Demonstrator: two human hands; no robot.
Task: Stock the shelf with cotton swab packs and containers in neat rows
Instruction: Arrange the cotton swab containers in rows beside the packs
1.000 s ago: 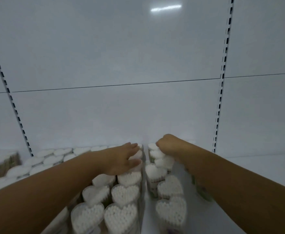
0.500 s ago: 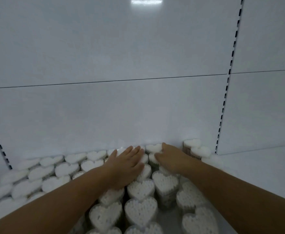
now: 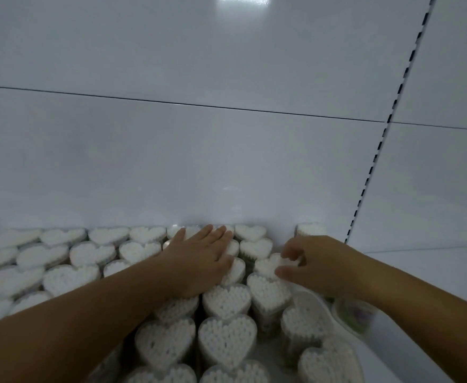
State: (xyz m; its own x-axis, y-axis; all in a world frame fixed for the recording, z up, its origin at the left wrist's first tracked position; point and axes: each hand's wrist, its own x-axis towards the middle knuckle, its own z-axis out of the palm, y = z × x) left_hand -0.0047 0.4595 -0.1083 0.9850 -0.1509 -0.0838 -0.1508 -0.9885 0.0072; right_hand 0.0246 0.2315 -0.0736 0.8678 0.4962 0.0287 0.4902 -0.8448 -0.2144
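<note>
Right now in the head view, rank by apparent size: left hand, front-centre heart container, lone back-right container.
1. left hand
2. front-centre heart container, close behind, enlarged by nearness
3. lone back-right container, smallest; likely the same type, but farther

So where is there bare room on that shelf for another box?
Bare shelf lies right of the right hand, which pinches a heart container, past the slotted upright. A smaller gap sits at the back wall, between the back row and a lone container. Left and centre are crowded; the left hand presses flat there.
</note>
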